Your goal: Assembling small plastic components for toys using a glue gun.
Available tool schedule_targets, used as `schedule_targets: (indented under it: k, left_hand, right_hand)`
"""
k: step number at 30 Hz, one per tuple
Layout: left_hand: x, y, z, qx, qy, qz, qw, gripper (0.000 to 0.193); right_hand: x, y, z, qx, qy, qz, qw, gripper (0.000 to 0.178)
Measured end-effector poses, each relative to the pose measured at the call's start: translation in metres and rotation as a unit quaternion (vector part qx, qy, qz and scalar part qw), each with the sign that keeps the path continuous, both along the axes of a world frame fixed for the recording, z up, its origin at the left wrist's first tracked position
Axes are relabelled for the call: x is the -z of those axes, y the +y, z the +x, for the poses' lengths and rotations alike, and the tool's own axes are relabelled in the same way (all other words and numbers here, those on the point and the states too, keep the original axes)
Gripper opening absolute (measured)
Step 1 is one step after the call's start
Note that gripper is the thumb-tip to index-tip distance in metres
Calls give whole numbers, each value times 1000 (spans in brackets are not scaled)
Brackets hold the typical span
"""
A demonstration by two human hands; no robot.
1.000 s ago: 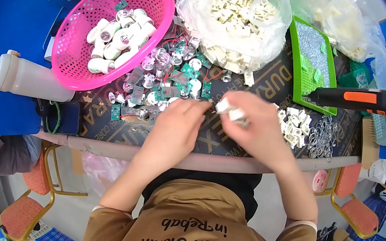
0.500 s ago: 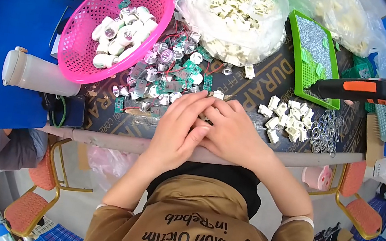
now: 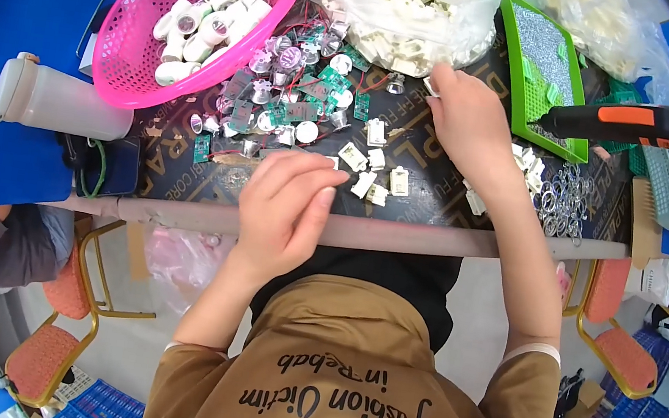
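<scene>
- Cream plastic pieces [image 3: 399, 181] lay scattered between the hands, likely spread so each could be lifted singly.
- The right hand [image 3: 472, 130] was at a lone cream block [image 3: 430, 87] below the clear bag [image 3: 470, 44]; whether its fingertips pinched or merely touched it, I could not tell.
- The left hand [image 3: 285, 209] hung with curled fingers just beside the scatter; whether it held anything was hidden.
- Wired circuit boards [image 3: 301, 110] were heaped beyond it, presumably for easy reach.
- The black-and-orange power screwdriver [image 3: 620, 123] lay across the green tray [image 3: 511, 63], perhaps to stay handy.
</scene>
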State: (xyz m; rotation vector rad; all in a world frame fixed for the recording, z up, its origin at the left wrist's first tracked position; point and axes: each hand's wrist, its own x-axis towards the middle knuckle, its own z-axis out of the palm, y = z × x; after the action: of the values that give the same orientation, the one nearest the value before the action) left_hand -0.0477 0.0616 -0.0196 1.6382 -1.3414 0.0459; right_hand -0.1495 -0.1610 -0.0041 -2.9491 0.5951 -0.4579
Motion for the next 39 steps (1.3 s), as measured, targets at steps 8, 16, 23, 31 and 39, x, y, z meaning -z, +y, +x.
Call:
schedule_targets:
  k: [8,16,23,31,39]
  left_hand:
    - [0,-13,-13,18,-125,97,987,34]
    - [3,-13,-9,-14,-40,42,998,26]
    - [8,-11,-4,-6,-36,24,999,31]
    - [7,-7,-4,-62,8,-16,998,26]
    - [9,-5,0,-53,22,-47,997,22]
  right_hand:
    - [0,71,-46,-108,-35,163,980,29]
    - [15,73,-47,-57,-104,214,970,27]
    - [-1,60,-61,23,-15,26,999,31]
    - [-6,70,-48,-128,-90,74,985,34]
    - [15,75,-43,-55,-73,143,985,26]
